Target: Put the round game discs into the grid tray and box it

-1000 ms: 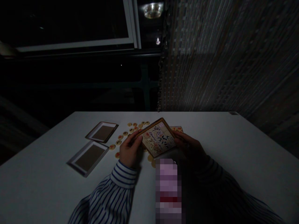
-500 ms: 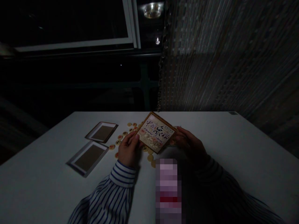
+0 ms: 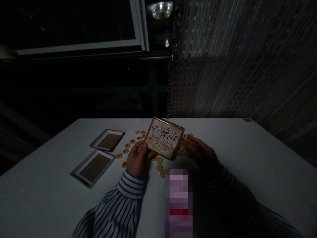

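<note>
A flat square Chinese chess box (image 3: 163,138), its face printed with dark characters and "Chinese chess", is held up tilted above the table. My left hand (image 3: 138,157) grips its lower left corner, thumb on the front. Whether it is the whole box or just a lid, I cannot tell. To its right, my right hand (image 3: 201,151) has its fingers stretched out, off the box, beside round chess pieces (image 3: 182,150) that seem to lie in a tray partly hidden behind the box. More wooden pieces (image 3: 125,151) lie loose left of and below the box.
On the left of the white table (image 3: 237,195) lie two shallow framed trays, a brown-edged one (image 3: 97,137) behind a pale-edged one (image 3: 80,168). A bead curtain (image 3: 223,66) hangs beyond the table at right. A pixelated patch covers the front middle.
My right hand has let go of the box's right side. The box has turned and shifted slightly left in my left hand, showing more pieces behind it.
</note>
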`<state>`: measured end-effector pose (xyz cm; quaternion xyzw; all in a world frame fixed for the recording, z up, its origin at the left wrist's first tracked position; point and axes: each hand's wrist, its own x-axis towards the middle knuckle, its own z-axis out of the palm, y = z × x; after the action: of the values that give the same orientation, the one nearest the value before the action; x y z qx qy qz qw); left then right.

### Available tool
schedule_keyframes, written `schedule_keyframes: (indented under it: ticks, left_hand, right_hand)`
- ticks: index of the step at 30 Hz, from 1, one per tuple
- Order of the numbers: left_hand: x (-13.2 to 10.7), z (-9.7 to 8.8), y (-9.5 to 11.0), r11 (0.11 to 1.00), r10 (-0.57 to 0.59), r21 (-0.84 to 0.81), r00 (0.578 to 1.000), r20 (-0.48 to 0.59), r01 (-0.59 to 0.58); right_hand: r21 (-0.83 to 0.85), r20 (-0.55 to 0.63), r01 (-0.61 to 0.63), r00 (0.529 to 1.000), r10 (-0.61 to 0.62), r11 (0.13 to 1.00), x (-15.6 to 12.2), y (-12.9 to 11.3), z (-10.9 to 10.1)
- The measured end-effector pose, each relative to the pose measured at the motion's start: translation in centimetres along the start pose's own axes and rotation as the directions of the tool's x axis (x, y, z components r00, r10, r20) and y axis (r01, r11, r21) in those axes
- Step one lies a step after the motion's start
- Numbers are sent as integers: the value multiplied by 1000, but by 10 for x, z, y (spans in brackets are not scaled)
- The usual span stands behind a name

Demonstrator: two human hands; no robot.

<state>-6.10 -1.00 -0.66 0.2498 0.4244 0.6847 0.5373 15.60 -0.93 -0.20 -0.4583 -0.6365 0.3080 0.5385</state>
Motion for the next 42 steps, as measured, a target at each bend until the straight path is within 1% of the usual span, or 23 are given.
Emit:
schedule_keyframes:
  ticks: [3,5,9,11,15,20,23,27,31,33,35,39,42]
  left_hand:
    - [-1,1,-2,999,-36,-22,999,5,37]
    - [-2,2,-3,998,-52,-34,998,30,53]
    - [-5,2,-4,995,-74,-59,992,98,80]
    - [-6,2,-5,996,-72,-48,988,138,79]
    - [-8,2,-7,996,-91,-6,981,171,93]
    - [-10,1,-8,995,-100,49,968,232,90]
    - [-7,-1,-8,991,-65,127,969,238,35]
    - [-4,-4,-8,977,28,199,976,216,-72]
    - [-4,-3,-7,970,142,164,965,219,-180]
    - [-6,-2,-4,958,207,151,952,227,-244]
    - [-9,-1,0,940,253,168,938,235,-296]
    - [-12,0,7,901,305,253,929,208,-352]
    - [-10,-2,7,884,312,291,925,217,-366]
  right_hand:
    - [9,44,39,998,-39,999,-1,3,1]
    - [28,101,52,993,-55,998,-2,6,2]
    - [94,181,13,983,-30,995,-3,12,2]
    - [110,181,8,983,-27,994,-2,16,2]
    - [97,174,32,983,-49,995,-2,20,1]
    - [-3,106,52,993,-52,999,0,8,-2]
    - [-67,111,67,992,-59,996,1,1,-4]
    - [-130,128,147,983,-130,981,1,3,-5]
    - [-194,123,201,976,-180,960,-2,7,-2]
    - [-228,109,209,976,-189,951,-4,7,-1]
    - [-257,120,221,973,-196,941,-5,7,0]
    - [-285,164,255,963,-215,924,-3,9,-2]
    - [-287,206,299,947,-246,910,0,12,-5]
